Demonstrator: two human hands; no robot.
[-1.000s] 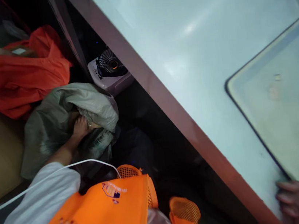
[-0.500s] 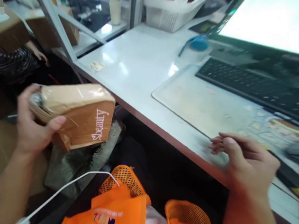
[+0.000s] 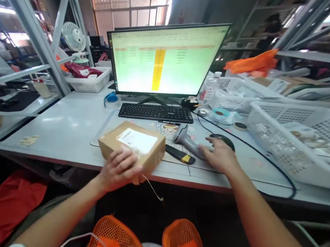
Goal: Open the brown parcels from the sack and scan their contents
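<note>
My left hand (image 3: 121, 167) grips a cardboard box (image 3: 154, 159) over its near left side, at the front edge of the desk. A white label (image 3: 137, 140) faces up on the box, and a thin string hangs below it. My right hand (image 3: 220, 154) has its fingers apart at the handle end of a grey barcode scanner (image 3: 188, 142), and I see no firm hold on it. Just beyond those fingers sits a black computer mouse (image 3: 225, 142). A black and yellow box cutter (image 3: 181, 154) lies between the box and the scanner.
A monitor (image 3: 166, 62) showing a spreadsheet stands behind a black keyboard (image 3: 155, 111). White plastic baskets (image 3: 280, 144) line the right side. Tape rolls (image 3: 221, 114) and a black cable lie near them. Metal frame posts (image 3: 34, 39) rise at the left.
The box has come from beside the desk to its front edge, label now facing up. My right hand has reached over to the scanner and mouse. My view has swung to the right and up.
</note>
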